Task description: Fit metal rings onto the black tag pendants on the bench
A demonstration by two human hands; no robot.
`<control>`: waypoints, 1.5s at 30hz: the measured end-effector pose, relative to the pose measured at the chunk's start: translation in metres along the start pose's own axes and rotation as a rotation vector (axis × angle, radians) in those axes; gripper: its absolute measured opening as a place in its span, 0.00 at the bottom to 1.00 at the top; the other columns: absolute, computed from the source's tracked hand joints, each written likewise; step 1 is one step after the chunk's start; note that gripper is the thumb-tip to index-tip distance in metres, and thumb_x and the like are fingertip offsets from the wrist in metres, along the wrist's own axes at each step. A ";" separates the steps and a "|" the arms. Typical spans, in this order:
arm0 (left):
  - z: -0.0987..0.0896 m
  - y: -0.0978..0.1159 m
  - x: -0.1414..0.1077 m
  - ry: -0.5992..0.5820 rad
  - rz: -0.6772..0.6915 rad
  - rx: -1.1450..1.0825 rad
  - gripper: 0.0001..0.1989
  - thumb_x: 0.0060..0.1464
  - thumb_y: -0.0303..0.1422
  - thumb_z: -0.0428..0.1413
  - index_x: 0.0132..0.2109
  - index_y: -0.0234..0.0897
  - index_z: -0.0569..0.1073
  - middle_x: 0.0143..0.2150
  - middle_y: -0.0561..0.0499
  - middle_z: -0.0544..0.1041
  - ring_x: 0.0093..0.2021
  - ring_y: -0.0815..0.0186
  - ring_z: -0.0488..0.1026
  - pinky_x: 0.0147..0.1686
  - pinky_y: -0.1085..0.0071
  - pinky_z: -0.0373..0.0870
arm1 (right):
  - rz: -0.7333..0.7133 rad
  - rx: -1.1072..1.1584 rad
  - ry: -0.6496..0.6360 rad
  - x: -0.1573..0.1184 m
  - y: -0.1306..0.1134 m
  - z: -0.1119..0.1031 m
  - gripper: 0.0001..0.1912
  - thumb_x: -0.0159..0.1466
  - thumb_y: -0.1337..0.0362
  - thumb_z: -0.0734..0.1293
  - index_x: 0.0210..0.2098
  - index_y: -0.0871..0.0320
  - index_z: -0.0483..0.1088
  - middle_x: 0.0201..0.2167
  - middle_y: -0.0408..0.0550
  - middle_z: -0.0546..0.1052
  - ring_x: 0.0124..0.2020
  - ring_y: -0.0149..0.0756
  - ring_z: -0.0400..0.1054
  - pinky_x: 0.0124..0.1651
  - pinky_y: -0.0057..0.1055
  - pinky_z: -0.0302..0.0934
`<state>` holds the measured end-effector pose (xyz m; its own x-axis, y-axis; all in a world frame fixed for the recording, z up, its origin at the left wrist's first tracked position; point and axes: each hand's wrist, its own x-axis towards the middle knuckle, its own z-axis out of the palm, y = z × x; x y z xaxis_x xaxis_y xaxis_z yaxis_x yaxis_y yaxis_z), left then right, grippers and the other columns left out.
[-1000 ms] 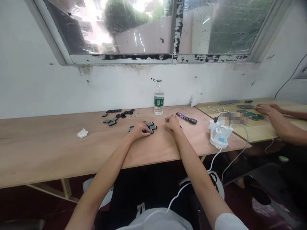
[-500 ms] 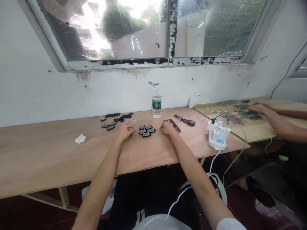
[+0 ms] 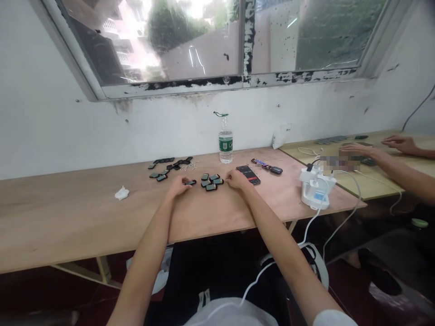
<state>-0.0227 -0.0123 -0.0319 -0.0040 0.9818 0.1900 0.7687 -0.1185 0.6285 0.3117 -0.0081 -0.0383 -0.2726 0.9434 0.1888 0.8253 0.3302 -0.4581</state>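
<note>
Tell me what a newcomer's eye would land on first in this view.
Probably the green-labelled water bottle, upright at the back of the wooden table. Next, perhaps, the cluster of gray-and-black pieces lying between the left hand, which pinches another such piece, and the right hand. Above, the peeling window frame stretches across the upper part of the picture.

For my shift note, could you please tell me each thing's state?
Left hand: thumb and fingers on a black-edged piece
Right hand: fingers bent, beside the phone
Clustered pieces: lying between the hands
Phone: face up, screen lit
Bottle: upright, partly filled
Snack bar: wrapped
White wad: crumpled
White power block: black plug inserted
</note>
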 end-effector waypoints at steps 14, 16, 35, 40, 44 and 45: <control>0.002 0.005 -0.003 0.094 0.335 0.016 0.12 0.52 0.42 0.71 0.35 0.38 0.87 0.34 0.46 0.86 0.35 0.57 0.81 0.37 0.64 0.77 | -0.137 0.522 0.265 0.009 0.007 0.005 0.03 0.66 0.67 0.71 0.39 0.58 0.79 0.38 0.50 0.84 0.39 0.39 0.76 0.46 0.34 0.70; 0.011 0.011 -0.003 0.108 0.505 -0.025 0.11 0.53 0.41 0.70 0.35 0.38 0.86 0.41 0.44 0.88 0.40 0.57 0.83 0.44 0.62 0.80 | -0.247 0.621 0.197 0.008 0.003 0.006 0.04 0.66 0.64 0.72 0.38 0.58 0.79 0.37 0.50 0.84 0.38 0.39 0.77 0.47 0.34 0.71; 0.048 0.041 -0.008 0.084 0.830 0.012 0.10 0.59 0.39 0.66 0.32 0.41 0.84 0.44 0.43 0.87 0.43 0.55 0.85 0.49 0.59 0.83 | -0.344 0.562 0.224 -0.003 -0.034 0.017 0.08 0.66 0.59 0.77 0.36 0.57 0.80 0.35 0.49 0.84 0.35 0.36 0.75 0.40 0.31 0.70; 0.048 0.048 -0.014 0.042 0.693 0.033 0.11 0.57 0.42 0.67 0.30 0.43 0.83 0.46 0.43 0.88 0.48 0.52 0.84 0.55 0.55 0.83 | -0.334 0.620 0.108 -0.009 -0.034 0.014 0.08 0.64 0.62 0.77 0.41 0.56 0.80 0.39 0.47 0.85 0.38 0.37 0.79 0.43 0.32 0.74; 0.049 0.045 -0.011 0.046 0.650 0.011 0.12 0.56 0.42 0.69 0.28 0.44 0.82 0.48 0.42 0.87 0.49 0.50 0.84 0.55 0.52 0.83 | -0.367 0.633 0.057 -0.009 -0.034 0.014 0.11 0.59 0.65 0.79 0.42 0.56 0.80 0.38 0.46 0.85 0.38 0.39 0.81 0.46 0.35 0.76; 0.050 0.044 -0.009 0.055 0.657 0.009 0.12 0.56 0.42 0.69 0.28 0.43 0.82 0.48 0.42 0.87 0.48 0.50 0.84 0.55 0.52 0.83 | -0.367 0.622 0.061 -0.008 -0.034 0.014 0.10 0.59 0.66 0.79 0.41 0.56 0.81 0.37 0.47 0.86 0.38 0.40 0.81 0.47 0.36 0.76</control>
<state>0.0430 -0.0193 -0.0440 0.4353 0.6963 0.5707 0.6276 -0.6892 0.3622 0.2791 -0.0261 -0.0360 -0.4351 0.7712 0.4647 0.2473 0.5986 -0.7619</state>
